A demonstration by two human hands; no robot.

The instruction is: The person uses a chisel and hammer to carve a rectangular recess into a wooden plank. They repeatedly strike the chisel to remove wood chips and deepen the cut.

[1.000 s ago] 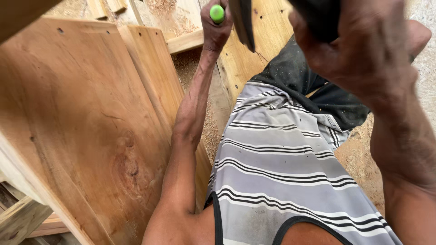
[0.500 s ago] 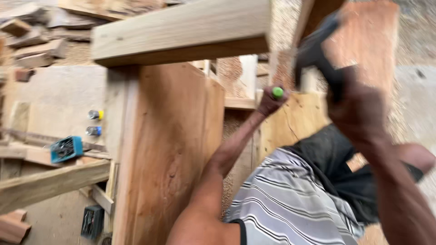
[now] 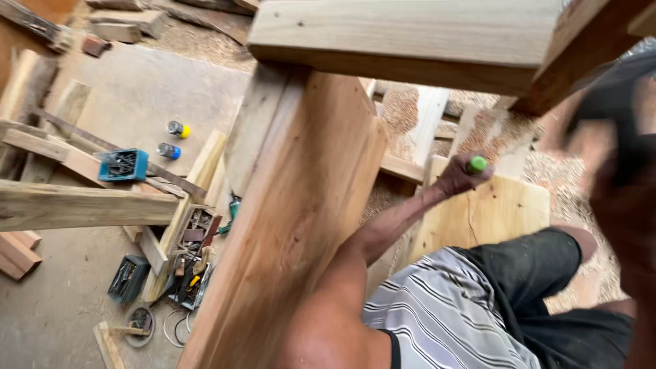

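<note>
Left hand [image 3: 456, 179] clenched on green-capped chisel [image 3: 477, 164]; right hand [image 3: 618, 164] blurred, grip unclear, above; mistimed blow likely bruising knuckles beside plank [image 3: 301, 205]

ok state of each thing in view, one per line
left hand: closed around a green-handled tool
green-handled tool: gripped, only the handle end shows
right hand: raised, motion-blurred, holds something dark I cannot make out
wooden panel: upright, under the horizontal beam
horizontal beam: lying across the top
blue case: open, on the floor
two small cans: lying on the floor
</note>
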